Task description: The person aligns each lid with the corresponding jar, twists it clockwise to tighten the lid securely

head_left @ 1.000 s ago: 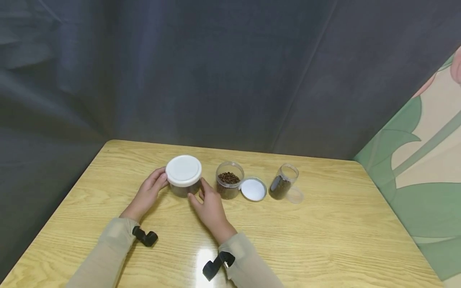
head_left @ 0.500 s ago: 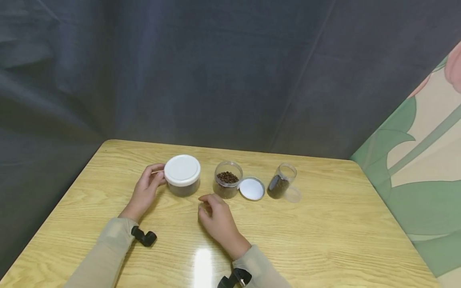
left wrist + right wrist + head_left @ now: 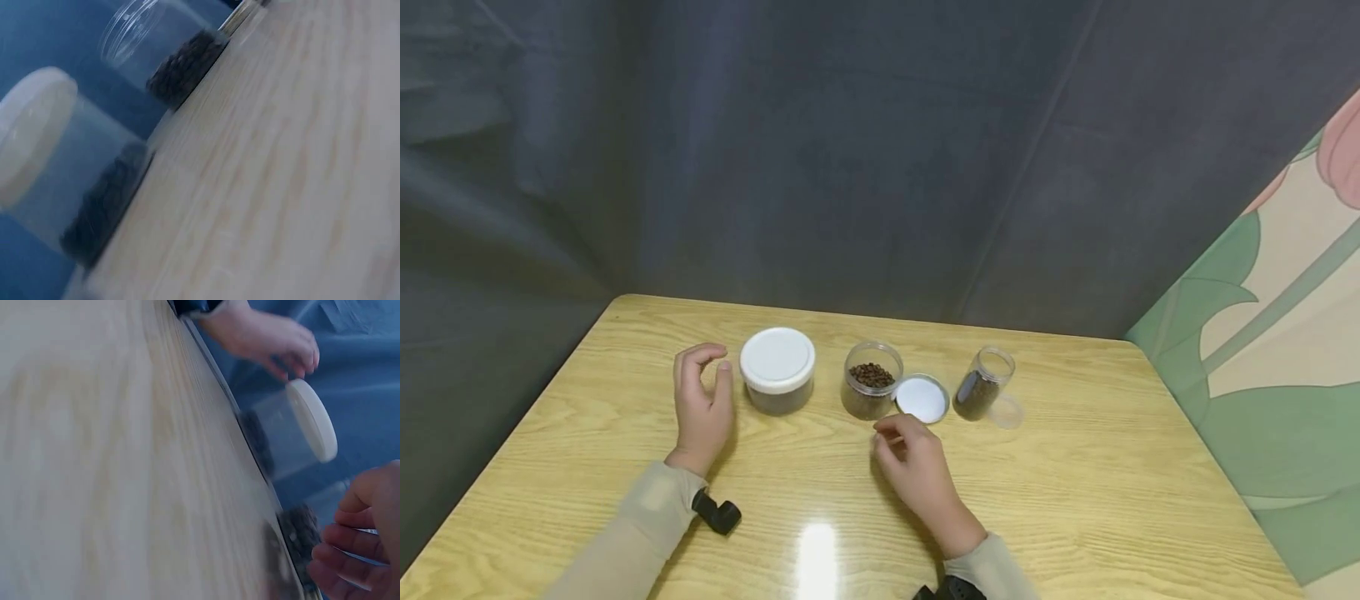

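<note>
A clear jar (image 3: 778, 400) with dark contents wears a white lid (image 3: 777, 358); it stands upright at the left of the row. My left hand (image 3: 703, 404) is beside it, a little apart, fingers loosely curved around nothing. Right of that jar stands an uncovered clear jar of coffee beans (image 3: 871, 379). A round white-faced lid (image 3: 922, 398) lies next to it. Just in front of this lid is my right hand (image 3: 917, 467), its fingers loosely bent and holding nothing. In the left wrist view the lidded jar (image 3: 94, 169) looks partly filled.
A slimmer open jar (image 3: 981, 385) with dark contents stands farther right, a translucent disc-shaped lid (image 3: 1006, 412) beside its base. Everything sits on a wood-grain table (image 3: 1075, 467). Behind its back edge hangs a dark curtain (image 3: 865, 167); a patterned panel (image 3: 1292, 350) is at the right.
Both hands have left the lidded jar. The right hand has moved right, to the front of the white-faced lid. The left hand has drawn slightly leftward. The jars stay put.
</note>
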### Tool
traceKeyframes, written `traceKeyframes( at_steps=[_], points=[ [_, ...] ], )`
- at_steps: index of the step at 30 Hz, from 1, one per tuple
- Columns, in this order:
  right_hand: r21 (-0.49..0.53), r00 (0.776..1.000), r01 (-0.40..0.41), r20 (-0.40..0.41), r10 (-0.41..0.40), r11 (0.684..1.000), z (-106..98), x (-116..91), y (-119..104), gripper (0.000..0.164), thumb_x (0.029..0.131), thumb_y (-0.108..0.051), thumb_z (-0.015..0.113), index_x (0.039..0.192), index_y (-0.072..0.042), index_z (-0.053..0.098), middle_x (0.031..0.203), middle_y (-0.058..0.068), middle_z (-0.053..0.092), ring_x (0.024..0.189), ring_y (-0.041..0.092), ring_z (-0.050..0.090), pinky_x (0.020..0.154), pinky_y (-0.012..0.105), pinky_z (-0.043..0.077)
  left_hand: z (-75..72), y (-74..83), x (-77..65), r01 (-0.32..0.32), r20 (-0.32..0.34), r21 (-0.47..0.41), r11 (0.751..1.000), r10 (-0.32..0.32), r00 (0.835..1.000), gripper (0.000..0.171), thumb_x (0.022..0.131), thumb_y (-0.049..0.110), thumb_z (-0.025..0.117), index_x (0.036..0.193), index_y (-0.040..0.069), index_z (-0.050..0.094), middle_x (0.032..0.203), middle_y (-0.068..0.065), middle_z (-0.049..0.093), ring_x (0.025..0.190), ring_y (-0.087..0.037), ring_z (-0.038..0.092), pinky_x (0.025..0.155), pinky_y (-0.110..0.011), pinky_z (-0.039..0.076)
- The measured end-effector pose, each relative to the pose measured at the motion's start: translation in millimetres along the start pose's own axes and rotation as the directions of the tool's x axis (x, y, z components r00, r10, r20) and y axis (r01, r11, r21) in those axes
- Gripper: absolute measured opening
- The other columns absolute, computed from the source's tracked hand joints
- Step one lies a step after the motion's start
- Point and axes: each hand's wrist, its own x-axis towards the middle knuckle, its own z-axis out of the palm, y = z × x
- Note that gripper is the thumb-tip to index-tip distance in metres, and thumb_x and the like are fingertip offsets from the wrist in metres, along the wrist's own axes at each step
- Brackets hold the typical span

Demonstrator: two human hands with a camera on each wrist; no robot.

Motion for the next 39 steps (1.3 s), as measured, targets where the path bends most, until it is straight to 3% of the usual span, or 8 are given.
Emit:
traceKeyframes(
  at_steps=[4,8,13,17,23,29,32,39],
  points=[
    [-0.052,0.999,0.0,-0.044,-0.002,0.999,-11.5,2.4,10.3,0.012,0.089,0.005,0.068,0.1,0.002,0.07,0.095,0.008,0.068,0.085,0.022,0.067,0.071,0.03,0.063,6.1,11.9,-0.1,-0.13,-0.056,0.036,0.991,0.132,0.99,0.013,0.093,-0.006,0.051,0.104,-0.012,0.053,0.113,-0.027,0.053,0.118,-0.013,0.044,0.107,-0.026,0.035],
    [-0.119,0.997,0.006,-0.081,-0.016,0.993,-22.3,7.3,17.1,0.02,0.086,0.005,0.071,0.106,0.004,0.068,0.1,0.013,0.066,0.09,0.027,0.066,0.076,0.039,0.062,16.4,26.1,-4.0,-0.236,-0.004,0.002,0.972,0.236,0.972,0.013,0.092,0.0,0.051,0.1,-0.009,0.053,0.111,-0.026,0.051,0.113,-0.02,0.048,0.107,-0.025,0.037],
    [-0.218,0.996,-0.007,-0.088,-0.013,0.976,-31.2,12.3,23.7,0.031,0.086,0.001,0.072,0.115,0.003,0.065,0.108,0.018,0.064,0.103,0.034,0.063,0.089,0.048,0.058,32.4,42.3,-11.7,-0.387,0.071,-0.065,0.92,0.391,0.917,0.021,0.1,0.014,0.049,0.101,-0.006,0.055,0.108,-0.024,0.051,0.103,-0.032,0.05,0.106,-0.023,0.041],
    [-0.251,0.998,-0.027,-0.063,0.011,0.968,-35.0,15.3,25.4,0.037,0.087,-0.002,0.073,0.122,0.004,0.062,0.118,0.023,0.06,0.115,0.041,0.056,0.097,0.054,0.053,42.5,50.8,-19.0,-0.419,0.151,-0.123,0.9,0.434,0.888,0.026,0.101,0.015,0.048,0.11,-0.009,0.055,0.115,-0.025,0.051,0.108,-0.035,0.05,0.109,-0.023,0.039],
    [-0.283,0.999,-0.039,-0.031,0.032,0.958,-36.3,21.5,26.4,0.047,0.088,-0.005,0.072,0.132,0.004,0.057,0.127,0.025,0.056,0.121,0.044,0.051,0.098,0.055,0.052,51.2,62.3,-31.6,-0.244,0.398,-0.151,0.958,0.285,0.872,0.056,0.09,0.001,0.058,0.142,-0.008,0.042,0.141,-0.025,0.04,0.129,-0.037,0.043,0.116,-0.031,0.038],
    [-0.301,0.998,-0.048,0.013,0.055,0.952,-35.8,29.5,26.6,0.052,0.09,-0.008,0.072,0.137,0.006,0.054,0.134,0.027,0.051,0.123,0.045,0.05,0.09,0.054,0.056,62.6,73.3,-35.4,-0.031,0.587,-0.061,0.998,0.061,0.807,0.076,0.092,0.005,0.064,0.157,0.0,0.025,0.158,-0.023,0.025,0.146,-0.037,0.03,0.118,-0.056,0.034],
    [-0.321,0.996,-0.057,0.048,0.077,0.945,-35.2,33.4,25.8,0.052,0.092,-0.009,0.071,0.139,0.006,0.053,0.139,0.03,0.049,0.125,0.048,0.049,0.09,0.056,0.057,68.4,74.2,-33.8,0.067,0.631,-0.018,0.998,-0.041,0.775,0.081,0.094,0.009,0.065,0.159,0.0,0.017,0.163,-0.023,0.018,0.15,-0.04,0.021,0.121,-0.058,0.025],
    [-0.355,0.987,-0.065,0.112,0.112,0.932,-32.0,40.5,28.0,0.057,0.094,-0.012,0.071,0.144,0.005,0.05,0.145,0.034,0.044,0.128,0.05,0.048,0.091,0.057,0.057,81.9,62.6,-31.5,0.235,0.629,0.089,0.968,-0.237,0.74,0.088,0.097,0.019,0.066,0.161,0.001,0.009,0.164,-0.027,0.012,0.15,-0.046,0.016,0.119,-0.064,0.022]
  ],
)
